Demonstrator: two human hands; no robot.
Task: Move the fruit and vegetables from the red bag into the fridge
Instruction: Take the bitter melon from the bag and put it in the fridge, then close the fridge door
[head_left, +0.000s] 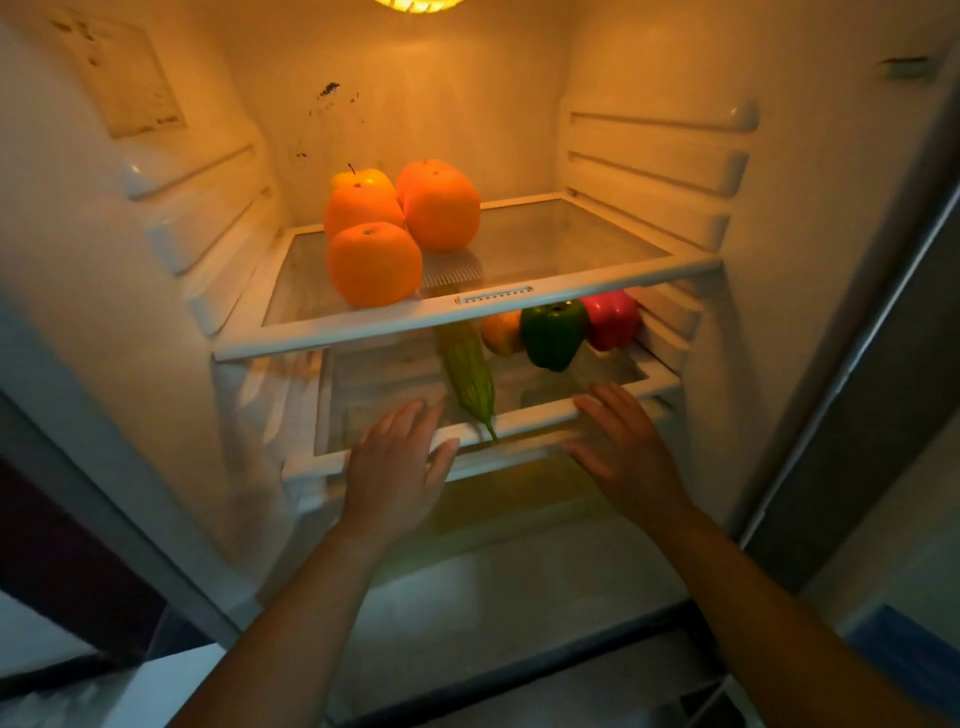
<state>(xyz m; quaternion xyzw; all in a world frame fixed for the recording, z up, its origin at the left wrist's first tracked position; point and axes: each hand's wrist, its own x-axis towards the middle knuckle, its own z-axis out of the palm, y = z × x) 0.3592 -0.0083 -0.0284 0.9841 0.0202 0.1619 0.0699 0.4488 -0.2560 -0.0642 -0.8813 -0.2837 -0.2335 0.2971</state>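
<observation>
The fridge is open in front of me. On its upper glass shelf (571, 244) sit three oranges (374, 262) and a yellow apple (363, 179) behind them. The lower shelf (540, 415) carries a green bitter gourd (467, 369), an orange fruit (501, 332), a green pepper (553, 332) and a red pepper (610, 317). My left hand (395, 467) lies flat with straight fingers at that shelf's front edge, left of the gourd's tip. My right hand (623, 447) lies flat at the same edge, further right. Neither holds anything. The red bag is out of view.
Ribbed shelf rails (660, 171) line both side walls. A lamp (421, 4) glows at the top. Below the lower shelf is a dim compartment (498, 499). The fridge's right side and door edge (857, 364) stand at the right.
</observation>
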